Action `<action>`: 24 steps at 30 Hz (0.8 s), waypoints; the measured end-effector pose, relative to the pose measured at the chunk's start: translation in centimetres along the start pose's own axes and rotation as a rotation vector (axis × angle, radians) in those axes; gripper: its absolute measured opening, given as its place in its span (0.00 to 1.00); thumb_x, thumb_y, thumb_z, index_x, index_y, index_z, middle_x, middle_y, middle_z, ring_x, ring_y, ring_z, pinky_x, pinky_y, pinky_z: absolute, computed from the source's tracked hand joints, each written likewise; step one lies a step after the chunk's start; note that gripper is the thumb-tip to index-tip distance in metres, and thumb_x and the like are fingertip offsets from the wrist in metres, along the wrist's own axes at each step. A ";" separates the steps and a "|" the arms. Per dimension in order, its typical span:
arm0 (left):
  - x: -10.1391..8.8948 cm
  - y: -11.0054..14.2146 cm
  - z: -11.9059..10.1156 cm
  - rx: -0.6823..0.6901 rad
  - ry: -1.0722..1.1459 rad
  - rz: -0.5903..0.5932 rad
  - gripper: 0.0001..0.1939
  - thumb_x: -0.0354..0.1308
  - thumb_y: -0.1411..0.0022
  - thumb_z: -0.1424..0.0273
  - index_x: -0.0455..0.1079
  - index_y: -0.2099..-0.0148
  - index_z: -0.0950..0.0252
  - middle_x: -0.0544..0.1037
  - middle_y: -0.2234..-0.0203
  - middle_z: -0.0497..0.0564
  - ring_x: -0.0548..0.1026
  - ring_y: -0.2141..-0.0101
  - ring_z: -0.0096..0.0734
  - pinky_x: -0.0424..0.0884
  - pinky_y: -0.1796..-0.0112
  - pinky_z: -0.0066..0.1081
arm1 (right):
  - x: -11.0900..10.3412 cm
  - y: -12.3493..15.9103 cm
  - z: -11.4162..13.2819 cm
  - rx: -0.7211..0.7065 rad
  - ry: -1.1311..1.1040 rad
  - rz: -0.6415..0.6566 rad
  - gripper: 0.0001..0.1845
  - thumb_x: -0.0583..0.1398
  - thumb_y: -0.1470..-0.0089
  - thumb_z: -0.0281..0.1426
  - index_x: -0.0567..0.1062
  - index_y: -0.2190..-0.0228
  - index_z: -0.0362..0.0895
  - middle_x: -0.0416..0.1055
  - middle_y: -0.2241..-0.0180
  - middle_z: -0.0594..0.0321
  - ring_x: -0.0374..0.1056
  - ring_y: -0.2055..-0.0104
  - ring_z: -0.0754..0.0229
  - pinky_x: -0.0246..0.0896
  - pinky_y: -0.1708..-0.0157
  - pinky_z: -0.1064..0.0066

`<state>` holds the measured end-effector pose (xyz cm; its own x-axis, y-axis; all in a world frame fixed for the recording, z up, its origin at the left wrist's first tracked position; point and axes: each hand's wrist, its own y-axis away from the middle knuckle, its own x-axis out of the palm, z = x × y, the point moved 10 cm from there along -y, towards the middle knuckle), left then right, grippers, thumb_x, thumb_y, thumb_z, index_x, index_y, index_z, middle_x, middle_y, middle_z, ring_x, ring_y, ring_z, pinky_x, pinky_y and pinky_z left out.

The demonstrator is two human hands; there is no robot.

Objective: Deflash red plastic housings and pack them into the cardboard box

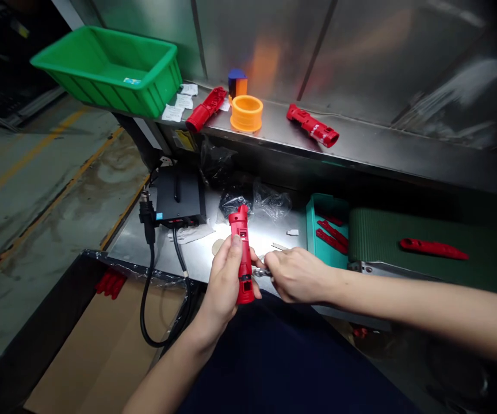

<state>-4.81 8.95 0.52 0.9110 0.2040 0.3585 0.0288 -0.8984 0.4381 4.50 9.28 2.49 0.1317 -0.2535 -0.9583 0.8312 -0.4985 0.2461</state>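
Head view, centre: front edge of tabletop [197,253] runs beneath the hands; lit metal shows between black box [179,195], left, and teal bin [312,230], right. Teal bin holds red parts [333,238]. Carton [114,339], lower left: red pieces [110,283] in far corner. Green bin [123,95], upper left. Red housing [245,256] near upright at centre, left hand [220,276] grip wrapped round it, thumb on face. Right hand [294,273] grip curled on shiny metal piece [261,272] at housing's right side; contact unclear.
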 end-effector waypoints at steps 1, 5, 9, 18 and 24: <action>0.0 0.0 -0.4 0.014 0.043 0.017 0.22 0.56 0.31 0.48 0.68 0.60 0.63 0.76 0.70 0.46 0.67 0.85 0.20 0.69 0.85 0.23 | -0.1 0.6 -0.7 0.033 -0.026 -0.019 0.10 0.54 0.47 0.25 0.69 0.61 0.40 0.75 0.70 0.54 0.69 0.74 0.54 0.50 0.76 0.66; -0.2 0.2 -1.0 0.012 0.221 0.066 0.21 0.53 0.29 0.50 0.69 0.59 0.64 0.75 0.71 0.48 0.73 0.79 0.26 0.71 0.84 0.24 | 1.8 3.7 -3.0 0.184 -0.138 -0.072 0.08 0.52 0.47 0.25 0.67 0.63 0.41 0.72 0.73 0.55 0.69 0.73 0.52 0.52 0.73 0.65; 0.2 0.4 -1.4 0.020 0.293 0.106 0.21 0.52 0.28 0.51 0.70 0.58 0.65 0.75 0.72 0.48 0.73 0.78 0.26 0.72 0.82 0.25 | 7.1 5.8 -3.8 0.313 -0.257 -0.068 0.09 0.53 0.49 0.24 0.65 0.63 0.43 0.71 0.71 0.57 0.70 0.69 0.52 0.54 0.69 0.65; 1.1 0.4 -1.8 0.053 0.298 0.086 0.17 0.54 0.29 0.55 0.69 0.58 0.64 0.75 0.69 0.49 0.73 0.75 0.28 0.73 0.81 0.25 | 17.4 6.1 -5.1 0.538 -0.555 -0.060 0.16 0.52 0.46 0.23 0.68 0.55 0.41 0.73 0.61 0.54 0.73 0.59 0.51 0.65 0.60 0.63; 1.1 1.0 -2.4 0.115 0.186 0.056 0.15 0.51 0.26 0.57 0.69 0.56 0.63 0.74 0.66 0.50 0.74 0.73 0.28 0.73 0.79 0.24 | 15.4 5.8 -4.6 0.526 -0.711 -0.162 0.16 0.48 0.41 0.24 0.66 0.52 0.43 0.72 0.66 0.62 0.73 0.66 0.57 0.70 0.65 0.66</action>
<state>-4.72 9.19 3.33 0.8214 0.2111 0.5299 0.0368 -0.9467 0.3200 13.82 6.29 -11.54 -0.4763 -0.5131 -0.7141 0.4328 -0.8437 0.3176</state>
